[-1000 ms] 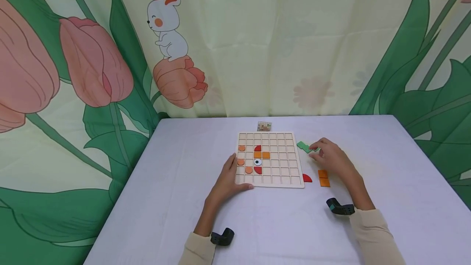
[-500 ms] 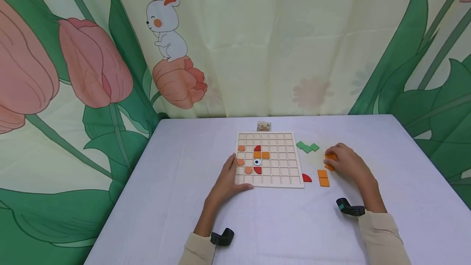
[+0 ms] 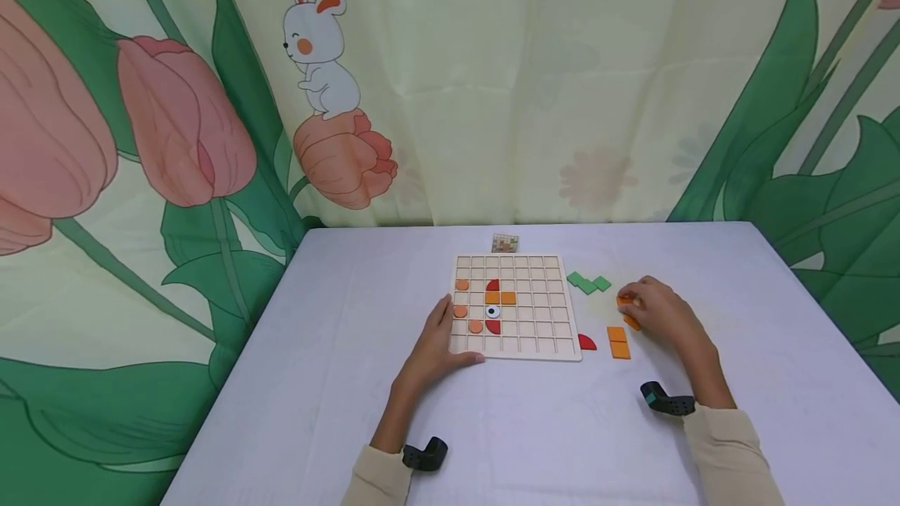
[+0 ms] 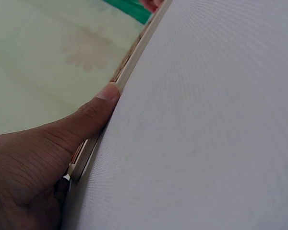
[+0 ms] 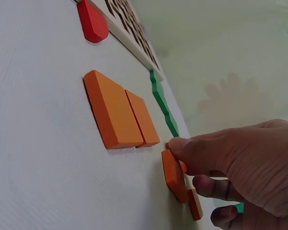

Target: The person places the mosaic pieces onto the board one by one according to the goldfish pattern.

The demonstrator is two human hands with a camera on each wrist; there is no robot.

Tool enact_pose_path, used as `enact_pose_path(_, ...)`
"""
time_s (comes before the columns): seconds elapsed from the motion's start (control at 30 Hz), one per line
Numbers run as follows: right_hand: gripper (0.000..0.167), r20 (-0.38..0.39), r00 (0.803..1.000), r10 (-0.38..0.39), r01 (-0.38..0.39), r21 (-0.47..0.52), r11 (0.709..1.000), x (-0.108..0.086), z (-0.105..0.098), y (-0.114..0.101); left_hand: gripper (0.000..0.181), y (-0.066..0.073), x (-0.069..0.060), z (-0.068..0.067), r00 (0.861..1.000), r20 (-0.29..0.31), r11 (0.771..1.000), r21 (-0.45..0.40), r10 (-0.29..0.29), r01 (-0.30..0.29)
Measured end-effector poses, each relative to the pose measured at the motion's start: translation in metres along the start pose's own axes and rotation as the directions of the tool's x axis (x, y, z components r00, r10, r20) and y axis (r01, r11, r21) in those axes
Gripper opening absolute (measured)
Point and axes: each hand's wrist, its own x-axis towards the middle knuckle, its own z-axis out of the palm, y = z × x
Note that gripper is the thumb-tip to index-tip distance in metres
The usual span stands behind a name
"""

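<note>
My left hand (image 3: 430, 342) holds the near left corner of a pale wooden grid board (image 3: 537, 348), its thumb along the front edge and its fingers at the left side. In the left wrist view the thumb (image 4: 91, 115) presses the board's edge (image 4: 139, 48). To the right of the board, my right hand (image 3: 664, 311) pinches an orange block (image 5: 172, 175) low over the table. Another orange block (image 5: 195, 205) lies beside it, partly behind the fingers. Two orange square blocks (image 3: 616, 334) lie together nearer to me, with a red quarter-round block (image 3: 587, 342) left of them.
Several green blocks (image 3: 583, 284) lie right of the board's far part. On the board sit peach discs (image 3: 476, 326), red quarter-rounds (image 3: 493, 285), orange squares (image 3: 508, 298) and an eye disc (image 3: 493, 311). A small patterned card (image 3: 505, 243) lies behind the board.
My right hand has moved from the green blocks rightward and toward me to the orange blocks. The green blocks stay on the table. My left hand keeps its place at the board.
</note>
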Motion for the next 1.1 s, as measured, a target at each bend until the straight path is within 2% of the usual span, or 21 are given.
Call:
enact_pose_path(0.23, 0.028, 0.014, 1.000, -0.002, 0.001, 0.008, 1.000, 0.000, 0.003, -0.007, 0.125, 0.002, -0.002, -0.001, 1.000, 0.009, 1.000, -0.007, -0.018, 0.018)
enact_pose_path(0.47, 0.027, 0.010, 1.000, 0.004, -0.004, 0.045, 0.999, 0.003, 0.009, -0.008, 0.125, 0.001, -0.002, -0.002, 1.000, 0.001, 1.000, -0.012, -0.001, 0.001)
enact_pose_path(0.63, 0.031, 0.013, 1.000, -0.009, 0.008, 0.043, 0.999, 0.004, 0.013, -0.009, 0.125, 0.001, -0.003, -0.002, 0.999, 0.007, 0.999, -0.016, -0.032, 0.033)
enact_pose_path(0.93, 0.030, -0.008, 0.998, -0.056, 0.056, 0.050, 0.997, 0.005, 0.012, -0.014, 0.124, 0.004, -0.002, 0.000, 1.000, 0.008, 0.999, -0.035, -0.019, 0.020)
enact_pose_path(1.1, 0.029, -0.005, 0.995, -0.098, 0.098, 0.061, 0.993, 0.011, 0.012, -0.025, 0.124, 0.003, -0.002, -0.001, 1.000, 0.001, 1.000, -0.026, -0.017, 0.017)
